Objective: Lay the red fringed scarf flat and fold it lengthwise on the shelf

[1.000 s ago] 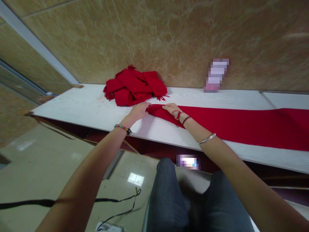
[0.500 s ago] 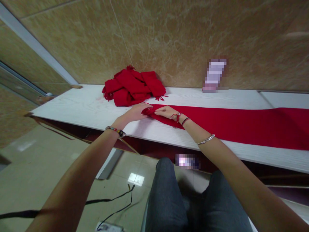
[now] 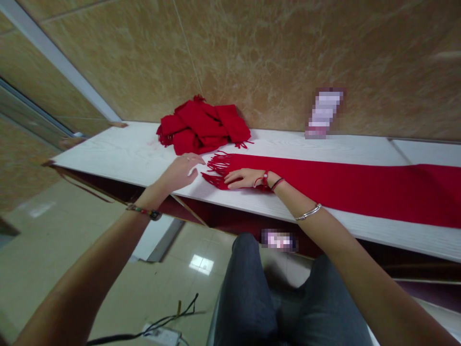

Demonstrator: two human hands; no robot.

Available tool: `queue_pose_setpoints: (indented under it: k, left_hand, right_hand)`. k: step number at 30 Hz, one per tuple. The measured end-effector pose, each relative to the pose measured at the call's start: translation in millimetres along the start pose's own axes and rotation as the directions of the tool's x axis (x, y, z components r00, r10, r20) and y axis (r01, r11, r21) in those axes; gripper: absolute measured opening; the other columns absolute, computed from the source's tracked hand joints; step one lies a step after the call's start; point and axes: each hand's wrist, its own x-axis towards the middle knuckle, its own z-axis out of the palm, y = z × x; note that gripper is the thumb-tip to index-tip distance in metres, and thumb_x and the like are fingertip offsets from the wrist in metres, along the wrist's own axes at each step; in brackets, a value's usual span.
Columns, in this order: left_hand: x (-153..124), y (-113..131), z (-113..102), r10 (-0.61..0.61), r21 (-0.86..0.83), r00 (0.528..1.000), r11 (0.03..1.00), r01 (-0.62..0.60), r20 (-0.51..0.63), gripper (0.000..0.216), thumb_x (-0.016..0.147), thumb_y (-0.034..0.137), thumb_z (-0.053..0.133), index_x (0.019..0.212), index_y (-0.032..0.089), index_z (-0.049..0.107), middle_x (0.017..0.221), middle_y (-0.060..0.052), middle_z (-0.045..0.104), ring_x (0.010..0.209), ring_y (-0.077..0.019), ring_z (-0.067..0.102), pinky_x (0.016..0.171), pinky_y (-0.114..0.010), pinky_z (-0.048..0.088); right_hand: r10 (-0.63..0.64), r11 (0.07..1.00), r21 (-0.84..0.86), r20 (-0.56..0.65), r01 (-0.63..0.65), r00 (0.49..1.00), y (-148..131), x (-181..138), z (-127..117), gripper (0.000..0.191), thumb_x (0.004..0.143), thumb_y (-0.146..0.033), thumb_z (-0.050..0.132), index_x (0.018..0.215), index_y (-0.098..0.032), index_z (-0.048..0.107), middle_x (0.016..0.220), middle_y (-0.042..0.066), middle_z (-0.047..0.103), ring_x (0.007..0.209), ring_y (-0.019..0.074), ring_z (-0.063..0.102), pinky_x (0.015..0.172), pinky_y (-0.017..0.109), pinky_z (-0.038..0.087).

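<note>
A long red scarf (image 3: 345,190) lies flat along the white table, its fringed end towards the left. My right hand (image 3: 247,178) rests flat on that end, fingers stretched out by the fringe. Just left of the fringe, my left hand (image 3: 183,170) hovers over the tabletop with its fingers apart and nothing in them. Behind it, against the wall, sits a heap of red scarves (image 3: 203,125) with fringes showing.
The narrow white table (image 3: 118,154) runs along a tan marbled wall (image 3: 252,62). A blurred-out object (image 3: 326,113) leans on the wall. Open compartments sit below the tabletop. On the floor lies a white power strip (image 3: 162,335) with black cables.
My left hand has let go of the scarf's end and moved left. The fringe, bunched between both hands before, is now spread out, and my right hand has flattened onto the cloth.
</note>
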Motion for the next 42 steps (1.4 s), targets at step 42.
queue_pose_setpoints:
  k: [42]
  left_hand:
    - [37.9, 15.4, 33.3, -0.087, -0.157, 0.996, 0.984, 0.087, 0.006, 0.036, 0.073, 0.005, 0.034, 0.094, 0.014, 0.061, 0.100, -0.010, 0.060, 0.103, -0.0202, 0.053, 0.095, -0.034, 0.042]
  right_hand:
    - [0.350, 0.808, -0.314, -0.426, -0.499, 0.834, 24.8, -25.3, 3.1, 0.047, 0.089, -0.039, 0.041, 0.133, -0.022, 0.049, 0.146, 0.004, 0.038, 0.136, 0.0239, 0.028, 0.110, 0.053, 0.017]
